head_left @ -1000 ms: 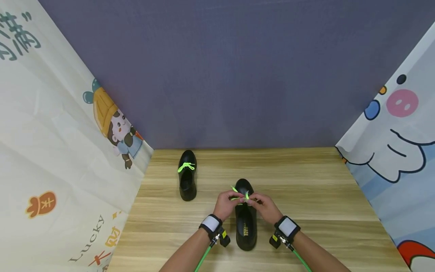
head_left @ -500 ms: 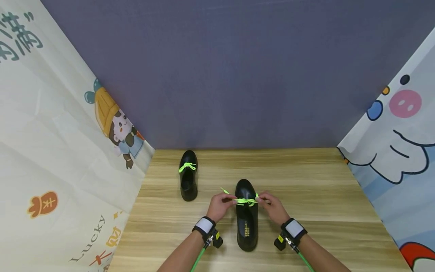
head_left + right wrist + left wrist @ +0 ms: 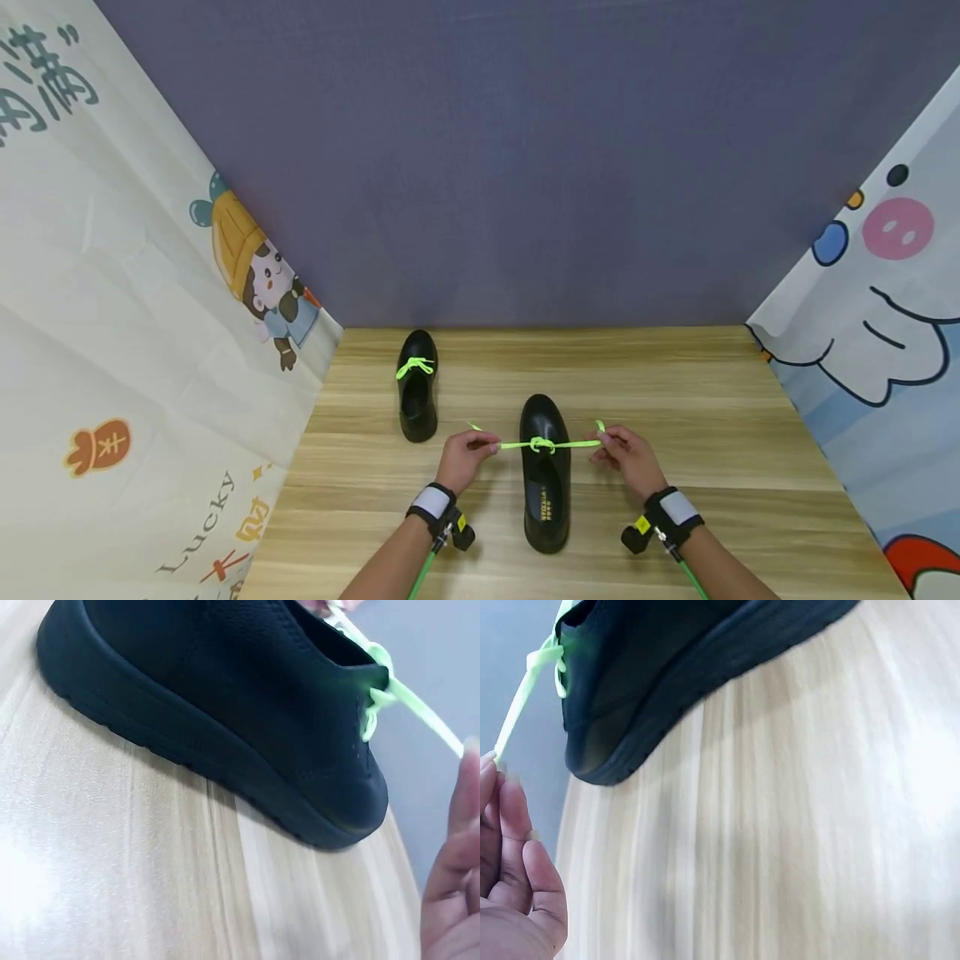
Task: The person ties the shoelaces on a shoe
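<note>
A black shoe (image 3: 546,500) lies toe away on the wood-grain surface between the two hands. Its neon green shoelace (image 3: 577,444) is stretched sideways across the throat, with a knot in the middle. On the shoe's left, the left hand (image 3: 461,461) pinches one end of the lace between thumb and fingers, a short tip sticking out beyond them. The right hand (image 3: 632,458) pinches the other end on the right, its tip pointing up. Both wrist views show the lace (image 3: 517,705) running taut from the shoe (image 3: 225,697) to the fingertips.
A second black shoe (image 3: 417,408) with a tied green bow stands at the back left. Behind the wood-grain surface (image 3: 675,383) rises a dark blue-grey panel (image 3: 525,167). Printed white sheets (image 3: 150,333) hang at the left and right sides.
From close together over the shoe, the hands have moved apart, left and right. The lace between them has gone from bunched to straight and stretched around a central knot.
</note>
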{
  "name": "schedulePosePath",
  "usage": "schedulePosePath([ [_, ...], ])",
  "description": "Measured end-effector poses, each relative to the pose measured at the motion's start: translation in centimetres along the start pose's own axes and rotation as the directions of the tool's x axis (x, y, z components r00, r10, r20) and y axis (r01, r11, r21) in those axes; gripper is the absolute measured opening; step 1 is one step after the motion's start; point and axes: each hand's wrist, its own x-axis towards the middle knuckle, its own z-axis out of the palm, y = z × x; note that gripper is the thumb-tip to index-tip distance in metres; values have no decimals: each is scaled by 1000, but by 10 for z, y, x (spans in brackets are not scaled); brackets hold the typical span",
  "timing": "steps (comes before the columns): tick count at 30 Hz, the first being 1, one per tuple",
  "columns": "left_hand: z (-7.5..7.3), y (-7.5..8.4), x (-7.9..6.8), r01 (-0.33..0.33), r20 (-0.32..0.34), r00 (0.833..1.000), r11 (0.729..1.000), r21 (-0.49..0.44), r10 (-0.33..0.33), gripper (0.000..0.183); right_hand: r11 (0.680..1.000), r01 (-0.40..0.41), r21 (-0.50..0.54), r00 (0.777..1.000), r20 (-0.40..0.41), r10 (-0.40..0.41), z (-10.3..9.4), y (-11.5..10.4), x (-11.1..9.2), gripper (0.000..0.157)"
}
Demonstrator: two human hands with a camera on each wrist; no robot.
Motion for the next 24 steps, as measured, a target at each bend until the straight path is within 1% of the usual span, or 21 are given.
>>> schedulePosePath([
  [2,-3,-3,-1,7,-3,1000,1000,3,-7,10,1000,-8,20,1000,6,7,-5,2,-2,29],
  [4,-5,-6,-2,23,-2,1000,1000,14,-23,9,1000,-14,8,1000,-4,14,-8,4,-3,28],
  [8,-11,-10,-5,59,3,998,998,16,-59,9,997,-55,-53,997,-62,51,-16,7,-5,25],
  [11,-14,-12,-5,94,8,996,996,-7,-94,8,991,-80,-106,992,-103,69,-24,9,-6,23],
  [14,-16,-15,-4,90,12,996,996,-1,-90,8,984,-87,-153,990,-127,68,-30,11,-7,22],
  [16,-17,-16,-4,88,10,996,996,8,-88,8,980,-85,-177,990,-124,63,-33,12,-8,22],
  [18,-18,-17,-3,65,7,998,998,27,-65,8,980,-91,-179,988,-136,66,-35,13,-8,21],
  [22,-18,-20,-3,65,2,998,997,47,-65,7,972,-121,-201,985,-148,92,-38,13,-8,20],
  [24,-19,-21,-3,78,1,997,996,53,-78,7,965,-139,-222,982,-155,106,-39,11,-8,20],
])
